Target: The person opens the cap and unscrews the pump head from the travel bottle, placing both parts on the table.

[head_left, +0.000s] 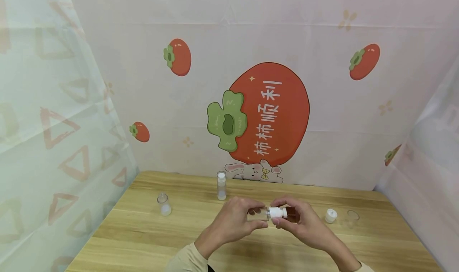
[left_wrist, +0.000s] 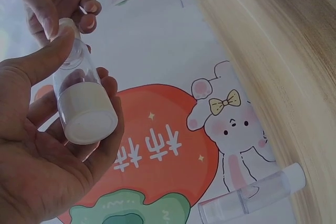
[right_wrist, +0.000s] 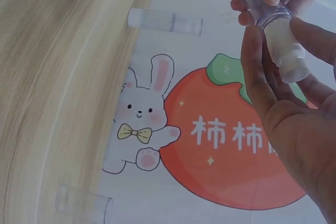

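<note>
Over the wooden table, my left hand (head_left: 234, 219) grips the body of a clear bottle (head_left: 258, 214) lying sideways in the head view. The left wrist view shows the bottle's wide white base (left_wrist: 90, 116), with thumb and fingers curled around the clear wall. At its other end, my right hand (head_left: 305, 224) pinches the white pump collar (head_left: 277, 212) between thumb and fingers. Collar and bottle meet at the bottle's neck. A narrow white stem (right_wrist: 294, 69) projects from the collar, away from the left hand, in the right wrist view.
A clear bottle (head_left: 221, 186) with white parts stands upright at the table's back. Left of it is a shorter clear container (head_left: 163, 205) with a white bottom. To the right lie a white cap (head_left: 331, 215) and a clear cover (head_left: 353, 216). A printed cloth (head_left: 186, 152) hangs behind.
</note>
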{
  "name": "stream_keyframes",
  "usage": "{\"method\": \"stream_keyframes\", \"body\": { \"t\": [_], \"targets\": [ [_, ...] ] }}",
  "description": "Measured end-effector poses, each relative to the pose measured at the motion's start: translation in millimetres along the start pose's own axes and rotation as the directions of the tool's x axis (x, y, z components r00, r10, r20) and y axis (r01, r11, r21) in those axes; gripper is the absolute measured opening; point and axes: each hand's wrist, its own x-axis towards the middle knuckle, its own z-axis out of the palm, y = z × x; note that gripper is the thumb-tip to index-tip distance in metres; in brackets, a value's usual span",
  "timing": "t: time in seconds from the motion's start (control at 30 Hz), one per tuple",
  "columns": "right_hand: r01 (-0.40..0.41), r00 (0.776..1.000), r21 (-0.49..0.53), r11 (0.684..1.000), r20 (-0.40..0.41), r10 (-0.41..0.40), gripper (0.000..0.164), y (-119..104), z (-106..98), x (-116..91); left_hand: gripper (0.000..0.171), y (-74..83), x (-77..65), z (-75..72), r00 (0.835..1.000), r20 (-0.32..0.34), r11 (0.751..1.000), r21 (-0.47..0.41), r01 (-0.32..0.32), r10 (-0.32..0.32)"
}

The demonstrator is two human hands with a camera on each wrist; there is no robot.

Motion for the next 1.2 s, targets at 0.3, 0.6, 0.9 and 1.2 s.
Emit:
{"method": "stream_keyframes", "body": {
  "t": [0.3,0.6,0.9,1.2],
  "targets": [
    [0.061,0.998,-0.031,0.998,-0.011,-0.062,0.026,2,1,-1,0.029,-0.6,-0.6,1.1,0.999,0.022,0.999,-0.025,0.031,-0.031],
    [0.083,0.996,-0.096,0.992,-0.037,-0.087,0.027,5,1,-2,0.028,-3.8,-2.5,1.1,0.998,0.037,0.998,-0.038,0.056,-0.054],
    [0.068,0.994,-0.143,0.987,-0.073,-0.079,0.028,8,-4,-6,0.032,-14.6,-8.5,-2.4,0.995,0.034,0.993,-0.058,0.098,-0.096],
    [0.041,0.994,-0.147,0.988,-0.09,-0.054,0.03,13,-6,-8,0.033,-35.2,-16.3,-3.9,0.981,-0.004,0.979,-0.068,0.193,-0.194]
  ]
}}
